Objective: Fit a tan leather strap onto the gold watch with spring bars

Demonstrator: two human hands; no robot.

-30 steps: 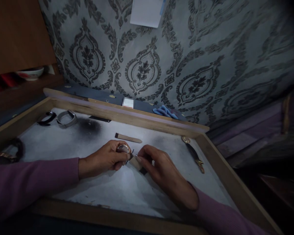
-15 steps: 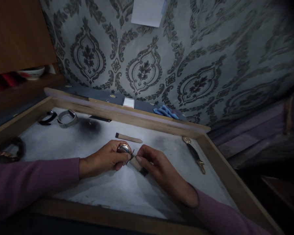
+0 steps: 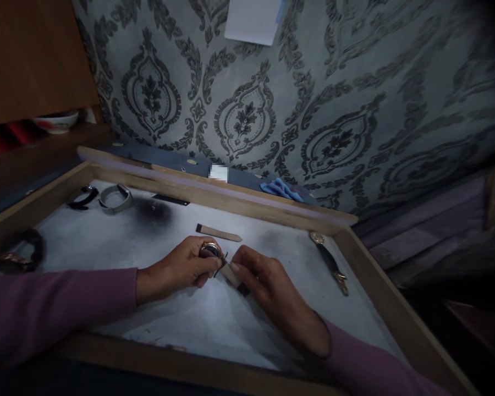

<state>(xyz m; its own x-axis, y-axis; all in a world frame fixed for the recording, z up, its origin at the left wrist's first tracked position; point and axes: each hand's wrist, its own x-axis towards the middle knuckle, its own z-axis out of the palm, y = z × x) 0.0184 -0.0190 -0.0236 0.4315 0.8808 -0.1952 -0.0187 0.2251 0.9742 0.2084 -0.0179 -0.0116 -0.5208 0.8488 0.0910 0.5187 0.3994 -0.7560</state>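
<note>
My left hand (image 3: 183, 265) is closed around a round, shiny watch case (image 3: 210, 251), with the thumb near its strap end. From that end a watch strap (image 3: 233, 279) slants down to the right, its pale inner side up and its tip dark. My right hand (image 3: 264, 280) is pinched beside the strap's upper edge. Whatever lies between its fingertips is too small to make out. Just beyond both hands, a separate strap piece (image 3: 219, 232) lies flat, tan with one dark end.
A wooden-rimmed tray (image 3: 367, 275) surrounds the work surface. A watch with a dark strap (image 3: 329, 261) lies at right; a dark watch (image 3: 20, 253), a black one (image 3: 82, 197) and a grey band (image 3: 115, 199) lie at left. A blue cloth (image 3: 282, 188) rests behind the rim.
The view has shifted slightly, so everything sits a little further right. The watch case has tilted a little in my left hand; both hands keep nearly the same pose.
</note>
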